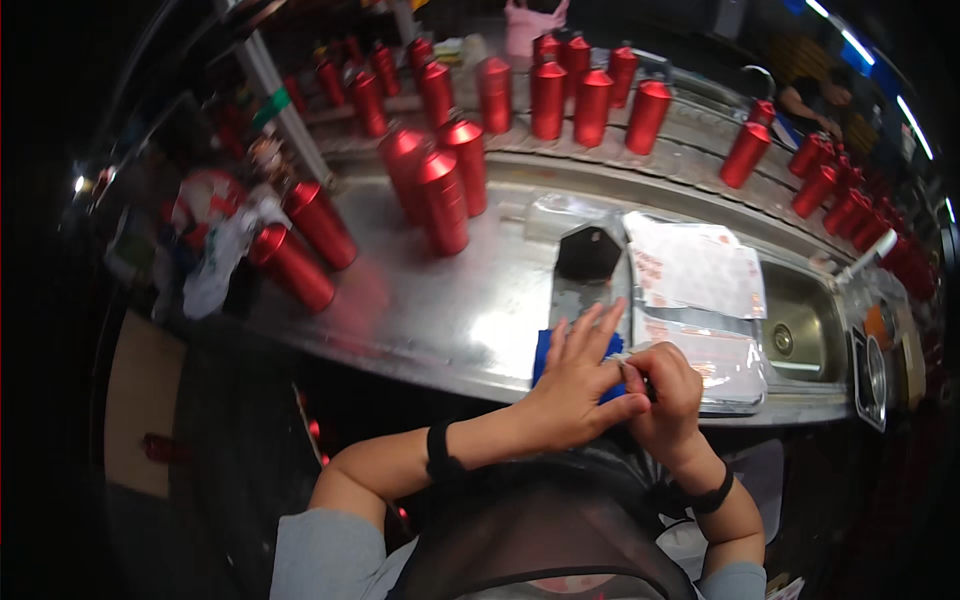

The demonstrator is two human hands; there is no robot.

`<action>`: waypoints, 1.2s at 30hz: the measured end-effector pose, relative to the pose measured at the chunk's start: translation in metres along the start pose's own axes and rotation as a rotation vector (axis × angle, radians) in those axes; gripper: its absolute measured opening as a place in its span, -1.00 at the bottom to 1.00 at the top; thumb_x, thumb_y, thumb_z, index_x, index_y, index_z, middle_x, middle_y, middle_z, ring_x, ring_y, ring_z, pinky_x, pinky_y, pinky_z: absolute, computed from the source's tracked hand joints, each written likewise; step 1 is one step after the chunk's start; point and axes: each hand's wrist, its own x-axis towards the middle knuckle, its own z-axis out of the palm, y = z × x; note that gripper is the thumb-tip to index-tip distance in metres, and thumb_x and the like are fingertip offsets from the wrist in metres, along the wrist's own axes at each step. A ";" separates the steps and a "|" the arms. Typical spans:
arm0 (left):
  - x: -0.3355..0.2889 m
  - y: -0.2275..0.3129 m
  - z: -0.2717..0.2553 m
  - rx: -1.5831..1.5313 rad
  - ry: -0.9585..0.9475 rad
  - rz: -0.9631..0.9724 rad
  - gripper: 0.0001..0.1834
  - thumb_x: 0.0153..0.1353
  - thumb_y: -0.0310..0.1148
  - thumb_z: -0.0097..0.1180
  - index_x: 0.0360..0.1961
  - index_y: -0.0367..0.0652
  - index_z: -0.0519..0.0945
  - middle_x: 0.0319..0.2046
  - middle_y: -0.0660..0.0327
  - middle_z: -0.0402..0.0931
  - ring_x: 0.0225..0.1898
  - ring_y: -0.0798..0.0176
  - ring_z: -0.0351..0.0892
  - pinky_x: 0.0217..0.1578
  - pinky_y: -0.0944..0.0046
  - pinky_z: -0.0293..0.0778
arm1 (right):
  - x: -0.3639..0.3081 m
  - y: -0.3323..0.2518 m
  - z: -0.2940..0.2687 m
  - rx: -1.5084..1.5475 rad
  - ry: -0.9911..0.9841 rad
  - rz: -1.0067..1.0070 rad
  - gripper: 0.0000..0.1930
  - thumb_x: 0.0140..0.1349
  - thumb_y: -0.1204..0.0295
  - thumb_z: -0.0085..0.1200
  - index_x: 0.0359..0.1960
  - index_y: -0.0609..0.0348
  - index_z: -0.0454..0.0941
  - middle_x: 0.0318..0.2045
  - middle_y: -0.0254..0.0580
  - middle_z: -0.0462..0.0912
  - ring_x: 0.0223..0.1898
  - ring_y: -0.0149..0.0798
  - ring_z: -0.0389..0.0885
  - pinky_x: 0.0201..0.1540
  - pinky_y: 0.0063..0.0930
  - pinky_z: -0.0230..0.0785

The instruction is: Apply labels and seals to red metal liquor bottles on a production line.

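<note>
My left hand (570, 395) is open, its fingers stretched out over a blue cloth-like piece (542, 358) at the counter's front edge. Close against it on the right, my right hand (665, 395) is closed, thumb and fingers pinched by the left hand's index finger. A small whitish bit (618, 360) shows at that pinch; what it is I cannot make out. Just beyond my fingers lies a black six-sided piece (588, 254) on the metal. Printed sheets in clear plastic (695, 270) lie right of it.
Red metal bottles (443, 205) stand on the steel counter (400, 310) to the left. Several more line the conveyor (690, 155) behind. A sink (800, 335) is at the right. A person (815, 105) works at the far right. White plastic bags (215, 270) hang at the left.
</note>
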 end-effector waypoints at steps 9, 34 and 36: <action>-0.022 -0.057 -0.023 -0.156 -0.097 -0.129 -0.25 0.36 0.29 -0.25 0.10 -0.22 0.51 0.44 -0.22 -0.06 0.47 -0.30 -0.16 0.38 -0.31 -0.27 | 0.027 -0.001 0.050 0.179 -0.208 0.029 -0.93 0.11 0.62 0.14 -0.37 0.27 0.53 -0.47 -0.05 0.56 -0.53 -0.11 0.53 -0.49 -0.39 0.35; -0.083 -0.125 -0.209 -0.703 1.033 -0.461 -0.39 0.20 -0.19 0.18 0.23 -0.20 0.35 0.01 0.14 0.49 0.01 0.24 0.55 0.09 0.19 0.48 | 0.055 0.040 0.057 0.252 -0.417 0.311 -0.49 0.08 0.52 0.28 0.13 0.21 0.49 -0.22 -0.06 0.60 -0.28 -0.19 0.61 -0.32 -0.45 0.44; -0.050 -0.111 -0.176 -1.055 0.857 -0.456 -0.34 0.18 -0.12 0.22 0.22 -0.20 0.33 -0.03 0.14 0.50 -0.03 0.23 0.57 0.05 0.20 0.52 | 0.058 0.035 0.066 0.285 -0.489 0.036 -0.25 -0.02 0.43 0.37 0.29 0.12 0.35 0.05 0.04 0.51 -0.08 0.04 0.60 -0.21 -0.27 0.52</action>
